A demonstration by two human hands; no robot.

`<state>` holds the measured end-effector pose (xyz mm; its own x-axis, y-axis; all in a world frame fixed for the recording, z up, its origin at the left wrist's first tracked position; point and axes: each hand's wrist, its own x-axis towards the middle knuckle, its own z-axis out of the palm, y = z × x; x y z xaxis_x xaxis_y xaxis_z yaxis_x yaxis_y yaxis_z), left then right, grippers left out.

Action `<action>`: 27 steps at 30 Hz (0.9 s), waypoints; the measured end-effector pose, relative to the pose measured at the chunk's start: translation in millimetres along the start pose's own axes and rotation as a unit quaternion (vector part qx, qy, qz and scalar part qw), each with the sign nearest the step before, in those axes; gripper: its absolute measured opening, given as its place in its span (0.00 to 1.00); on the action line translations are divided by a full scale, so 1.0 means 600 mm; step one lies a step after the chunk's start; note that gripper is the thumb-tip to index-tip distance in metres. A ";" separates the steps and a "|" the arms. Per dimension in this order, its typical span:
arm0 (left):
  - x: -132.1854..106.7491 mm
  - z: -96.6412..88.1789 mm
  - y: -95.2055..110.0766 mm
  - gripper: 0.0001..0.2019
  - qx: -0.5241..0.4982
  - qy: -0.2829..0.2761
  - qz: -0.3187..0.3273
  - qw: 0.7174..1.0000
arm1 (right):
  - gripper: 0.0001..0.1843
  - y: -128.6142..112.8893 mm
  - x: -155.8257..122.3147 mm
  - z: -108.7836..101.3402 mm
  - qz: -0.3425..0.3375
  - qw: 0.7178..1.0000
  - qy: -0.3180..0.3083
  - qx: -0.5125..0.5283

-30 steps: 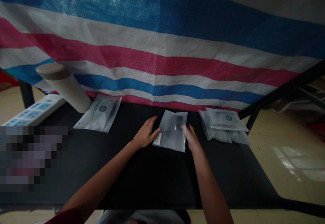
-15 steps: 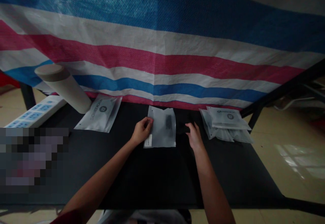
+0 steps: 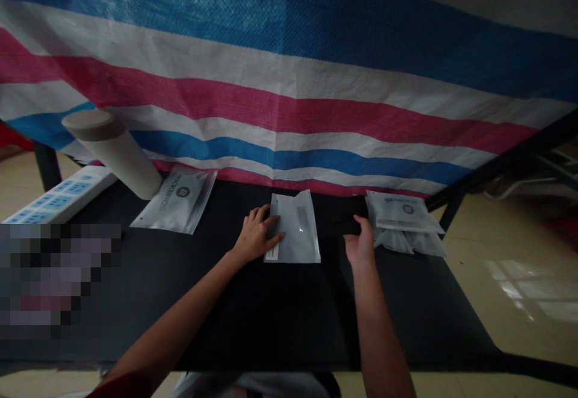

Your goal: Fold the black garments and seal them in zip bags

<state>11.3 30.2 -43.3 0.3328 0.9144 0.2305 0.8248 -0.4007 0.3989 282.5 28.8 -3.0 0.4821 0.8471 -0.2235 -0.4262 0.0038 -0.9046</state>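
Observation:
A frosted zip pouch [image 3: 295,226] lies flat on the black table [image 3: 271,314], just in front of the striped tarp. My left hand [image 3: 255,236] rests on the pouch's left edge, fingers stretched out flat. My right hand [image 3: 361,242] is to the right of the pouch and not touching it. Its fingers are curled round a dark, flat item [image 3: 345,220] that barely shows against the table and covers the left edge of the pouch stack [image 3: 406,223].
A striped blue, white and pink tarp [image 3: 289,97] hangs along the table's far edge. A printed pouch [image 3: 178,205], a cardboard tube [image 3: 112,151] and a white power strip [image 3: 58,196] sit at the left. A blurred patch covers the near left.
The pouch has slid left and turned square to me, with my left hand now flat on it. My right hand has come off the pouch and moved right with a dark item.

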 end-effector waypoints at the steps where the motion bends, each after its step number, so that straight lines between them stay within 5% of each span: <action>1: 0.000 -0.001 0.001 0.25 -0.005 -0.009 0.008 1.000 | 0.15 -0.006 0.004 -0.005 -0.008 1.000 0.014 0.005; 8: -0.002 -0.006 0.004 0.25 -0.015 -0.045 0.044 0.998 | 0.19 -0.019 -0.006 -0.012 -0.092 0.988 0.011 -0.121; 14: -0.002 -0.001 0.003 0.27 -0.013 -0.041 0.036 0.998 | 0.22 0.012 -0.050 0.029 -0.072 0.944 -0.260 -0.191; 18: 0.000 0.003 -0.006 0.30 -0.038 -0.019 0.013 0.999 | 0.19 0.043 -0.048 0.034 -0.126 0.923 -0.259 -0.256; 22: -0.001 -0.009 -0.009 0.39 -0.092 0.028 0.034 0.995 | 0.13 0.069 -0.029 0.024 -0.194 0.880 -0.231 -0.367; 27: -0.002 -0.016 0.015 0.49 -0.100 0.069 0.133 0.983 | 0.13 0.089 -0.023 0.021 -0.256 0.794 -0.313 -0.453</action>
<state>13.8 24.7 -31.5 0.4480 0.7641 0.4642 0.6049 -0.6414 0.4719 243.3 23.9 -43.4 -0.1807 0.9575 0.2248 0.5666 0.2882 -0.7720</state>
